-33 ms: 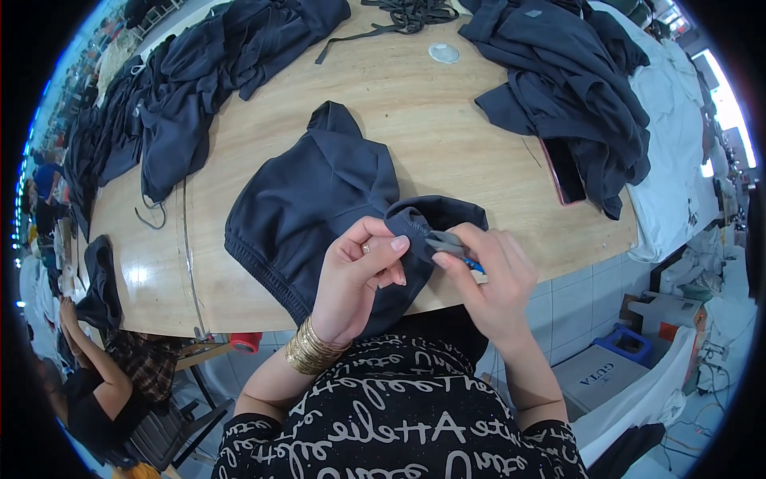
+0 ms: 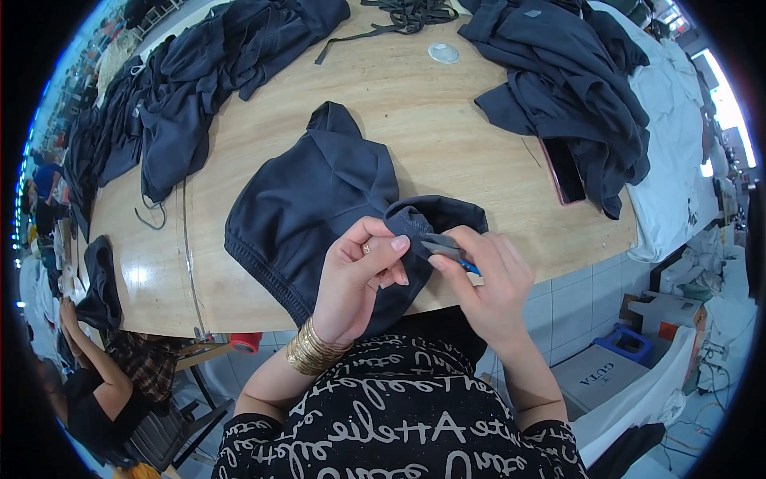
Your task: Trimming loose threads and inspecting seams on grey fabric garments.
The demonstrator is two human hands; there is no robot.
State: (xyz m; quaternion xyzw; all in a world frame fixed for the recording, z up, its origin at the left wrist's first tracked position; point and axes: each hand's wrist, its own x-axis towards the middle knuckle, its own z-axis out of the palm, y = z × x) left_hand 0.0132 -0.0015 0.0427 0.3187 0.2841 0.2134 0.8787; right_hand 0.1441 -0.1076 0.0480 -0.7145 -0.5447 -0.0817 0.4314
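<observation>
A dark navy garment [image 2: 311,188] with a gathered elastic edge lies before me, partly hanging over the table's near edge. My left hand [image 2: 359,267] is closed, pinching a folded end of the cloth between thumb and fingers. In my right hand [image 2: 491,275] is a pair of thread snips [image 2: 435,243] with grey metal blades and a blue part showing under the fingers. The blades point left at the stitched edge of the cloth, close to my left thumb. They look slightly parted; whether they touch the fabric I cannot tell.
Dark garments are heaped at the far left [image 2: 215,68] and far right [image 2: 558,80]. A phone [image 2: 563,172] lies beside the right heap. Dark cords [image 2: 411,14] and a small round clear disc [image 2: 444,53] lie at the back. At left, a co-worker's arm [image 2: 100,355] reaches to the table.
The snips' blades have shifted slightly and now look more parted. My right hand has moved a little left and down. My left hand and the garment look the same.
</observation>
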